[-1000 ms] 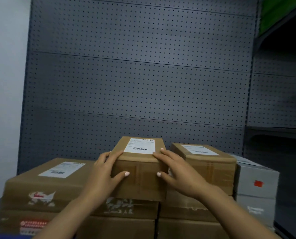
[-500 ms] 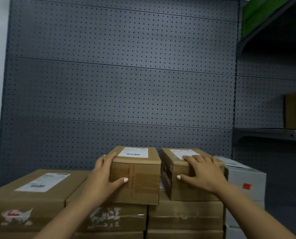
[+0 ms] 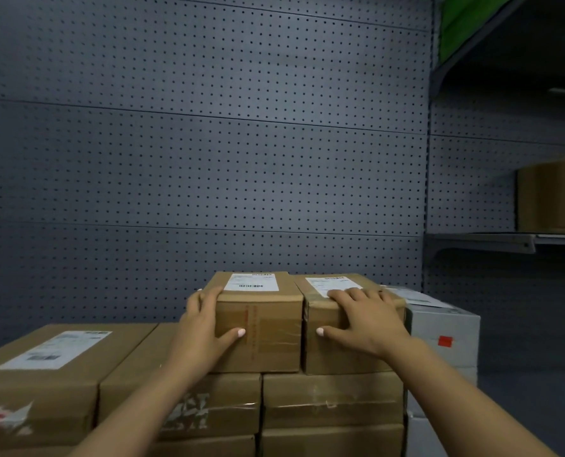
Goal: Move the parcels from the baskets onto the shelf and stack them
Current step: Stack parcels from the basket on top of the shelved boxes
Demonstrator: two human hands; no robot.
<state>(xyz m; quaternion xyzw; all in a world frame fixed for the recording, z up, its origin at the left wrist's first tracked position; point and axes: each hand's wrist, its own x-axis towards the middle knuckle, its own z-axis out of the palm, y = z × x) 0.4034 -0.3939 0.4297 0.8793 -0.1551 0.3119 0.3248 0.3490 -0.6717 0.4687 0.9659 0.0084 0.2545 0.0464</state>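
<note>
against the dark grey pegboard wall (image 3: 208,159), several brown cardboard parcels are sitting stacked, the left hand (image 3: 205,328) grasping the small labelled top parcel (image 3: 258,321), the right hand (image 3: 366,321) lying flat on its neighbour (image 3: 327,354), baskets unseen.

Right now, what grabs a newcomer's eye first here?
Two small brown parcels sit side by side atop the carton stack at centre: the left hand holds the left parcel at its left corner, and the right hand lies over the right parcel. Behind them rises a grey pegboard wall, and a grey box with a red tag stands to the right.
</note>
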